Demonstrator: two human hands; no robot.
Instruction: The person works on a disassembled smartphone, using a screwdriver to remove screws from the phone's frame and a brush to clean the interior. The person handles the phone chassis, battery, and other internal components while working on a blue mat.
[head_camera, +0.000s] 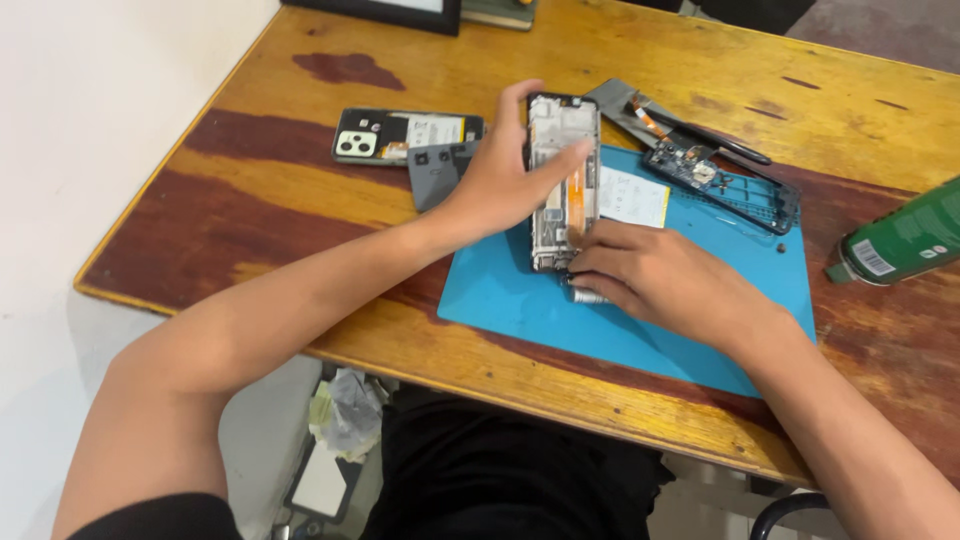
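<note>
The left hand is gripping the opened phone frame by its upper part, thumb lying across the exposed inside and fingers curled over the top edge, seemingly to keep it from sliding. The right hand is pressing its fingertips, drawn together, against the frame's bottom end; whether they are pinching a small tool or part there I cannot tell. The frame is lying lengthwise on the blue work mat, open side up so the inner parts are facing the person. A white battery is resting on the mat just right of the frame. Beyond the battery, another stripped frame with a circuit board is lying across the mat's far right corner. Left of the mat, a phone back with a camera block is sitting on the wooden table, and right of the mat a green spray can is lying on its side.
</note>
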